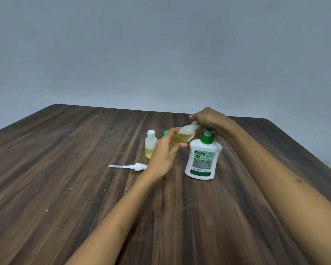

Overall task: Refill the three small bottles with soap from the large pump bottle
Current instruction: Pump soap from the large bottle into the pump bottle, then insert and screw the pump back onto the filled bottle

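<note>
Head view: left hand (165, 150) grips tilted clear small bottle (183, 137), roughly half full; right hand (208, 119) pinches its green cap (198, 123) above white pump bottle (203, 159). Standing bottle (151, 144) remains mostly unfilled.

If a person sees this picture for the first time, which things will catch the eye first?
First, the two hands at mid-table: the left hand holds a tilted small bottle of yellow soap, and the right hand grips its top. Just right stands the large white pump bottle with a green pump. To the left, an open small bottle stands upright, and a loose white pump lies flat.
</note>
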